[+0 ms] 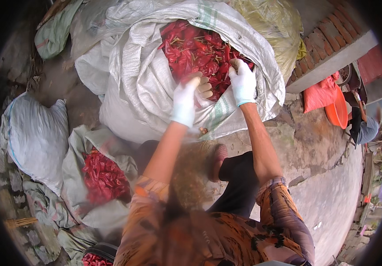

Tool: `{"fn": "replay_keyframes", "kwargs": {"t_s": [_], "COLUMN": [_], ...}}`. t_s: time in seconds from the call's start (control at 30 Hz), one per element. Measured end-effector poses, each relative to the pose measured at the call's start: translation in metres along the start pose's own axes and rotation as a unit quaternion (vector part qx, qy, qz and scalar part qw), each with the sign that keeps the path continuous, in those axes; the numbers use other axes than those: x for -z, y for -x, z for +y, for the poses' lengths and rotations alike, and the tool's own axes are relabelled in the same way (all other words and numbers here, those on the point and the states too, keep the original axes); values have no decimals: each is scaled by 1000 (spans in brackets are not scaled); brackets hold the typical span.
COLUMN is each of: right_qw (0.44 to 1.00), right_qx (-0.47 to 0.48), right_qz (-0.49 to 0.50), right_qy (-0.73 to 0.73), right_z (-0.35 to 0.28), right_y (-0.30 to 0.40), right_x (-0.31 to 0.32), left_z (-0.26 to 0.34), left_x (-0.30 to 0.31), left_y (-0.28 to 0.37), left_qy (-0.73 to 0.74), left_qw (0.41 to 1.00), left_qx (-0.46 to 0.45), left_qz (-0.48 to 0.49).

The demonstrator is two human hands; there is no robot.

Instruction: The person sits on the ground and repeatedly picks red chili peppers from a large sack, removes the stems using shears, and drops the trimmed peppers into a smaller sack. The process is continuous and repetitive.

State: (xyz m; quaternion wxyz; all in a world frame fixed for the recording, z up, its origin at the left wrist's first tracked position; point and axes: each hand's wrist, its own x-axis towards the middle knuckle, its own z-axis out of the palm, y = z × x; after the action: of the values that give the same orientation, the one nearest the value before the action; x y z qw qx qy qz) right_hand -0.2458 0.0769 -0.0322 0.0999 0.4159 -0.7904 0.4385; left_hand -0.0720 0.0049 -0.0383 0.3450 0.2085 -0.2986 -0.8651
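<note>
Dried red chili peppers (199,53), many with pale stems, fill a large white woven sack (141,69) whose rim is rolled back. Both hands wear white gloves with beige fingertips. Over the near left part of the peppers is my left hand (191,94), blurred, its fingers curled; a red smear shows by the thumb, and whether it grips a pepper is unclear. My right hand (243,81) is at the opening's right side, thumb and forefinger close together against the peppers. What lies between those fingertips is hidden.
At lower left, a smaller open sack (77,159) holds red peppers (106,176), beside a full white sack (39,139). A dark container (102,251) of peppers stands below. To the right are a brick ledge (327,43), a red bag (320,93), an orange basin (339,108) and a seated person (367,129).
</note>
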Motion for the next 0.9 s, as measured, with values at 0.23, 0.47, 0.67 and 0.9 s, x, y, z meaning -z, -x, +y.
{"fn": "replay_keyframes", "kwargs": {"t_s": [0.23,0.47,0.67,0.9], "right_qw": [964,931,890,899], "right_qx": [83,-131,-156,-141], "right_qz": [-230,-153,-227,-201], "right_qy": [-102,-306,-363,-363], "right_z": [-69,-62,-54,-55], "right_y": [55,36,39,48], "right_x": [33,56,71,68], "left_z": [-2,2,-8,-3], "left_x": [-6,-19,-26,-37], "left_y": [-1,20,26,37], "left_qy": [36,-201,-266,-275], "left_qw": [998,976,953,951], "left_qx": [-17,17,38,68], "left_qz": [-42,-80,-142,-126]}}
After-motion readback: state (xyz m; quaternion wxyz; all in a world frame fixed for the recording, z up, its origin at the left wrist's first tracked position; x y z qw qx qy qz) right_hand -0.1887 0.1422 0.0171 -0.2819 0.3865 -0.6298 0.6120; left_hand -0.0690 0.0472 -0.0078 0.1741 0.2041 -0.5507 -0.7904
